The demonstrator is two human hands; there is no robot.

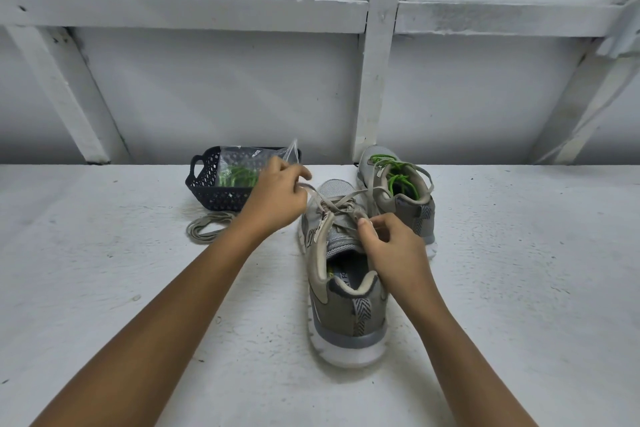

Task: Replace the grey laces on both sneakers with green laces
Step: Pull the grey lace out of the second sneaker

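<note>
Grey mesh sneaker (346, 305) carries its flat grey lace (341, 206) | left hand (277, 198) pinches a lace end over its toe; right hand (391, 246) pinches a crossing by its tongue | step: likely unlacing | next: pull lace free, fetch bagged green laces (239, 176) from black perforated basket (207, 191) left-beyond sneaker.

The near sneaker (341, 288) stood heel toward me, its grey lace (337, 203) partly undone; the far sneaker (398, 191) wore a green lace (394, 180); 1 loose grey lace (207, 227) lay coiled leftward.
</note>
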